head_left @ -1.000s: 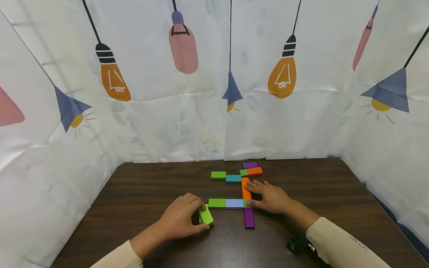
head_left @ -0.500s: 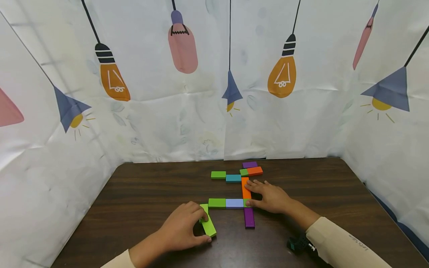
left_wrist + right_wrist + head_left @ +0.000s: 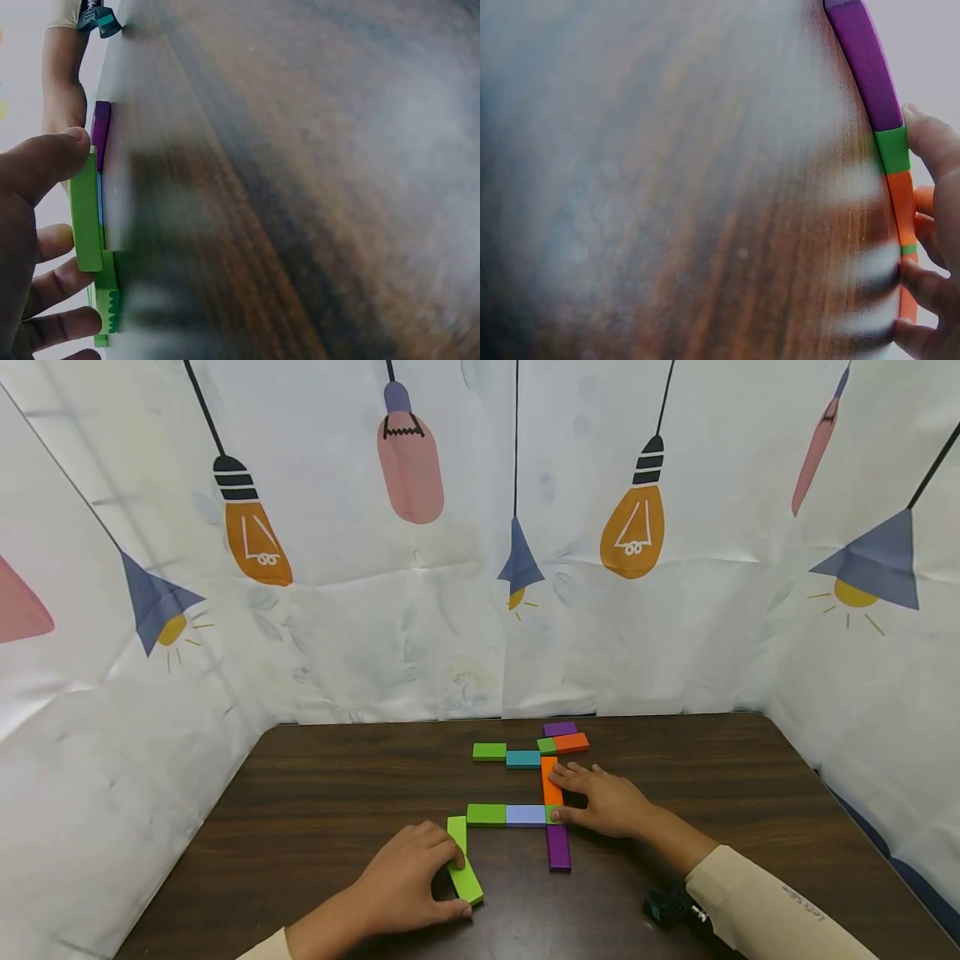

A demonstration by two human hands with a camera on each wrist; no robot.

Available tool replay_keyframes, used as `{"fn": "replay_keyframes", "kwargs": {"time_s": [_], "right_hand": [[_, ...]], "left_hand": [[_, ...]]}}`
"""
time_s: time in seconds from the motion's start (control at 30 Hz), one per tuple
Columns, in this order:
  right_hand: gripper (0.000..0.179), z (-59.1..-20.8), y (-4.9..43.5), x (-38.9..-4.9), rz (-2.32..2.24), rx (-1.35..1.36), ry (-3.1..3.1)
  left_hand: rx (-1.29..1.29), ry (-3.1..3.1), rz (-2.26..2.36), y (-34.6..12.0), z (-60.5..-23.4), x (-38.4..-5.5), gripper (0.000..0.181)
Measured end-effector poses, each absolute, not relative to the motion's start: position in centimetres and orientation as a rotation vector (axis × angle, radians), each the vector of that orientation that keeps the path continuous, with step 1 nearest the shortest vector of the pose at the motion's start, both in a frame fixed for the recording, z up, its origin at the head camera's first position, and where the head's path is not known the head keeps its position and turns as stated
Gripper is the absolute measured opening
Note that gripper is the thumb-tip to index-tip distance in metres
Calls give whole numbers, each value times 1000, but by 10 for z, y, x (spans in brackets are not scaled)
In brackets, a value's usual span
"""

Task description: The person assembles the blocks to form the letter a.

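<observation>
My left hand (image 3: 408,878) holds a light green block (image 3: 467,886) between its thumb, at the near end, and its fingers. This block lies at a slant, its far end meeting another light green block (image 3: 457,831). In the left wrist view that second block (image 3: 108,292) has a scalloped edge. My right hand (image 3: 609,802) rests with extended fingers on the joined blocks: fingertips at the orange block (image 3: 550,774), thumb on a small green block (image 3: 552,817). A purple block (image 3: 558,850) extends toward me from it. Leftward come a lavender block (image 3: 526,816) and a green block (image 3: 487,816).
Farther back on the brown table (image 3: 337,777) lie a teal block (image 3: 522,760), a green block (image 3: 490,752), a red-orange block (image 3: 571,742) and a purple block (image 3: 559,729). A white curtain (image 3: 337,643) printed with lamps surrounds the table.
My left hand has moved toward me, with the held light green block sliding nearer and uncovering the other light green block. The right hand has stayed in place.
</observation>
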State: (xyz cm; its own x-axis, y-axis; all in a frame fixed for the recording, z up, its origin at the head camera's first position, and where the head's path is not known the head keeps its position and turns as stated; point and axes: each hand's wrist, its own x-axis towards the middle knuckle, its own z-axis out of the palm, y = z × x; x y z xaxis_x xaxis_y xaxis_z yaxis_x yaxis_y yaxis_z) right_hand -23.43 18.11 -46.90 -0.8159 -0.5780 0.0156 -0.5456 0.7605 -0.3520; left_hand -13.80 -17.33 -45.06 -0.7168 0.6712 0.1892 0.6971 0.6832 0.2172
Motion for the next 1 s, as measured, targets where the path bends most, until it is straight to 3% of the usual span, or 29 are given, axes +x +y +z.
{"fn": "replay_keyframes", "kwargs": {"time_s": [0.47,0.73,1.0], "right_hand": [[80,-472,182,-234,-559,-924,2849],[79,-471,182,-234,-564,-922,2849],[80,-472,182,-235,-552,-928,2857]], "left_hand": [[-1146,-2768,-273,-174,-454,-132,44],[-1177,-2751,-245,-176,-451,-134,24],[-1165,-2701,-232,-174,-454,-137,21]]}}
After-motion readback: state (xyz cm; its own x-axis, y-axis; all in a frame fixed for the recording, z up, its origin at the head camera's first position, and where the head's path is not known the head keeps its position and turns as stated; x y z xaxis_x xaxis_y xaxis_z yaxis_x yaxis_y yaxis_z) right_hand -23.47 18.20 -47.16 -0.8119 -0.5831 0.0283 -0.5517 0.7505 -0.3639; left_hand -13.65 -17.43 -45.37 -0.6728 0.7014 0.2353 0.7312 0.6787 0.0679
